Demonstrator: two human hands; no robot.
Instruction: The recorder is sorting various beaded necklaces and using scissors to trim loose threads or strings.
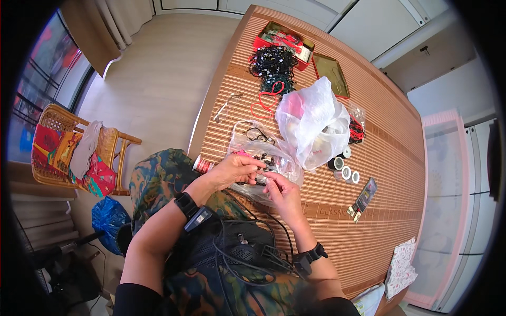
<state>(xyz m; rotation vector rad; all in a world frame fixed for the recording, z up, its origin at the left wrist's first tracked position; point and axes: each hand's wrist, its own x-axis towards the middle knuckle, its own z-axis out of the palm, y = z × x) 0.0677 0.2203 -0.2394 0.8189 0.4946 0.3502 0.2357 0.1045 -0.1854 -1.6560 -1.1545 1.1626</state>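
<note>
Over the near edge of the mat-covered table (379, 158), my left hand (233, 172) and my right hand (282, 191) meet at the fingertips. My left thumb and fingers pinch a string of dark beads (259, 183), part of which hangs below them. The right thumb and forefinger close on something tiny beside it, too small to make out. Beneath both hands lies a clear plastic bag (290, 166) with more dark beads on it and a bit of pink. A black cord loop (257, 134) rests on the bag's far part.
A white plastic bag (312, 118) stands beyond. Farther back are a red tin (308, 61), black beaded cords (272, 63), a red cord (263, 104) and a tin lid (334, 75). Eyeglasses (226, 107) lie left; thread spools (346, 172) and a phone (365, 193) right; a red-thread spool (202, 165) near.
</note>
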